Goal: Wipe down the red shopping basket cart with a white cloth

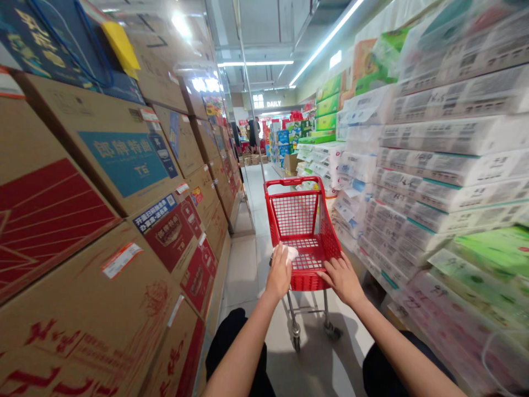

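Observation:
A small red plastic shopping cart [312, 282] stands right in front of me, its mesh basket showing no goods. Its handle bar is at the far end. My left hand [280, 270] is at the basket's near left corner, fingers closed on a crumpled white cloth [292, 253] that may be tissue. On the near right corner of the rim rests my right hand [339, 277], its fingers stretched out and slightly apart. Below the basket, metal legs run down to swivel casters [296, 336].
Stacked brown cartons [119, 138] line the left side. Packs of tissue paper [438, 154] rise on the right, with green packs [496, 253] lower down. A tiled aisle floor [243, 259] runs ahead past a glass panel [237, 165]. People in dark clothes [252, 132] stand far off.

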The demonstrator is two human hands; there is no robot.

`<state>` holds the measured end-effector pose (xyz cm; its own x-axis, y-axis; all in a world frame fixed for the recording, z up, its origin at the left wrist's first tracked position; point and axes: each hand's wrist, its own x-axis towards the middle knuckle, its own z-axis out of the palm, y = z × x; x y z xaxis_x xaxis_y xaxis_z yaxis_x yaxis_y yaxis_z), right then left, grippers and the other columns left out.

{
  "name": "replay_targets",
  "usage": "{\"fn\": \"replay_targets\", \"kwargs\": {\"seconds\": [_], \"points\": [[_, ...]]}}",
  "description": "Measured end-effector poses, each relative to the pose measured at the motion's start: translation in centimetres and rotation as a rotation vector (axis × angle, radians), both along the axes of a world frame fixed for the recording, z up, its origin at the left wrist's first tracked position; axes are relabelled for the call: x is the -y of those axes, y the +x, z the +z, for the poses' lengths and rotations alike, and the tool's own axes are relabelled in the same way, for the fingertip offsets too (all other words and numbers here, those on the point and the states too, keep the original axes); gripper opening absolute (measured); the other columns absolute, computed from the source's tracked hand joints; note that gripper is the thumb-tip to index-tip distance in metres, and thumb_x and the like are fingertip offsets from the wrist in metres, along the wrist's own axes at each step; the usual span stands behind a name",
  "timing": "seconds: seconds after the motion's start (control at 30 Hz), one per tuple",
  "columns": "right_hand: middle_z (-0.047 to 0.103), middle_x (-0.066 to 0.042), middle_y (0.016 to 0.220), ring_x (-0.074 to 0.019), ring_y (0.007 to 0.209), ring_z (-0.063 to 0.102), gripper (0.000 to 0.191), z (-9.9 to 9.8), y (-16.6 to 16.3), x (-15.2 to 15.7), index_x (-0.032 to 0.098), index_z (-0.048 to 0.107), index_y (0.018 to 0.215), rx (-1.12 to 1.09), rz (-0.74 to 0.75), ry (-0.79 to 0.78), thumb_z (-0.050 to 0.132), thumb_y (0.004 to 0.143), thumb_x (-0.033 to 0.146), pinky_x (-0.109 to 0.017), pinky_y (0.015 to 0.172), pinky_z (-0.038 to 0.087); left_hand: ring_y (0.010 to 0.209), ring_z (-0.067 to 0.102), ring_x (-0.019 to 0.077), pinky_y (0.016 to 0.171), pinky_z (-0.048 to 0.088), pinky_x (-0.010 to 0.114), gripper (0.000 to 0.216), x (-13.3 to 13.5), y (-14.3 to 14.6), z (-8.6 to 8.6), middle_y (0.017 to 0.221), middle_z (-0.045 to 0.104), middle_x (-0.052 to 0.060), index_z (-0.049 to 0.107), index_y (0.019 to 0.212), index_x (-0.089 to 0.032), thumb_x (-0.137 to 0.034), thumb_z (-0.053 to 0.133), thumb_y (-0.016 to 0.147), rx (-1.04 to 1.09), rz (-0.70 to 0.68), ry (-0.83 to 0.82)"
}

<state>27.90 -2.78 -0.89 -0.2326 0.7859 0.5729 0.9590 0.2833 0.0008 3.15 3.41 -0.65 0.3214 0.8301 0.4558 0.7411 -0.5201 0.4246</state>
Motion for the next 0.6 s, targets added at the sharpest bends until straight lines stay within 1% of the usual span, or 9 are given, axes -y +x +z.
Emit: {"fn": "replay_targets", "kwargs": {"seconds": [0.07, 0.17, 0.3, 0.4, 0.47, 0.5, 0.53, 0.6], "points": [[0.067, -0.008, 0.092, -0.0266, 0.096, 0.061, 0.035, 0.1, -0.3, -0.1, 0.022, 0.070, 0.106, 0.029, -0.027, 0.025, 0.046, 0.104, 0.047, -0.052, 0.122, 0.030, 0.160, 0.015, 0.0225, 0.129, 0.029, 0.047, 0.051, 2.1, 0.5, -0.8, 0.171, 0.026, 0.008, 0.041, 0.157, -0.017, -0.023, 0.032, 0.107, 0.004, -0.011, 0.047], [0.067, -0.008, 0.090, -0.0274, 0.093, 0.060, 0.035, 0.3, -0.9, 0.0, 0.022, 0.069, 0.101, 0.048, -0.059, 0.039, 0.045, 0.105, 0.047, -0.054, 0.121, 0.030, 0.159, 0.021, 0.0231, 0.129, 0.030, 0.050, 0.052, 3.9, 1.8, -1.2, 0.168, 0.034, 0.009, 0.040, 0.157, -0.017, -0.020, 0.035, 0.105, -0.054, 0.024, 0.119], [0.068, -0.009, 0.090, -0.0290, 0.092, 0.061, 0.035, 0.4, -2.1, 0.5, 0.023, 0.070, 0.101, 0.028, -0.086, 0.039, 0.043, 0.105, 0.046, -0.057, 0.120, 0.030, 0.153, 0.037, 0.0249, 0.129, 0.032, 0.050, 0.050, 3.9, 4.4, -0.8, 0.161, 0.045, 0.012, 0.047, 0.152, -0.013, -0.020, 0.042, 0.103, -0.154, 0.027, 0.165], [0.071, -0.011, 0.095, -0.0299, 0.097, 0.063, 0.035, 0.3, -3.1, 1.1, 0.021, 0.070, 0.110, -0.001, -0.072, 0.022, 0.041, 0.105, 0.040, -0.059, 0.121, 0.027, 0.151, 0.041, 0.0250, 0.128, 0.033, 0.050, 0.048, 3.5, 6.1, -0.5, 0.161, 0.046, 0.012, 0.048, 0.151, -0.013, -0.023, 0.042, 0.104, -0.180, 0.001, 0.192], [0.073, -0.012, 0.109, -0.0290, 0.105, 0.065, 0.038, 0.3, -3.2, 1.2, 0.019, 0.067, 0.124, -0.025, -0.005, -0.017, 0.039, 0.105, 0.038, -0.058, 0.123, 0.026, 0.152, 0.038, 0.0242, 0.128, 0.032, 0.050, 0.049, 3.3, 6.2, -0.4, 0.163, 0.043, 0.011, 0.046, 0.153, -0.014, -0.024, 0.041, 0.105, -0.185, -0.015, 0.216], [0.073, -0.012, 0.119, -0.0281, 0.113, 0.064, 0.042, 0.5, -2.9, 1.1, 0.018, 0.063, 0.134, -0.038, 0.042, -0.040, 0.038, 0.105, 0.038, -0.056, 0.124, 0.027, 0.153, 0.037, 0.0235, 0.129, 0.031, 0.050, 0.050, 3.3, 5.9, -0.4, 0.164, 0.040, 0.010, 0.044, 0.155, -0.015, -0.024, 0.041, 0.105, -0.190, -0.029, 0.227], [0.070, -0.012, 0.131, -0.0271, 0.124, 0.061, 0.046, 0.7, -2.4, 0.8, 0.019, 0.057, 0.143, -0.049, 0.083, -0.061, 0.037, 0.106, 0.038, -0.053, 0.125, 0.027, 0.154, 0.035, 0.0227, 0.129, 0.031, 0.049, 0.051, 3.3, 5.3, -0.5, 0.166, 0.038, 0.009, 0.042, 0.156, -0.016, -0.023, 0.041, 0.105, -0.197, -0.050, 0.234], [0.055, -0.008, 0.155, -0.0252, 0.146, 0.045, 0.054, 1.5, -0.8, -0.5, 0.023, 0.043, 0.157, -0.072, 0.101, -0.078, 0.034, 0.107, 0.041, -0.051, 0.126, 0.027, 0.156, 0.032, 0.0213, 0.130, 0.029, 0.048, 0.054, 3.3, 3.8, -0.5, 0.167, 0.034, 0.009, 0.037, 0.158, -0.017, -0.021, 0.041, 0.105, -0.217, -0.100, 0.241]]}}
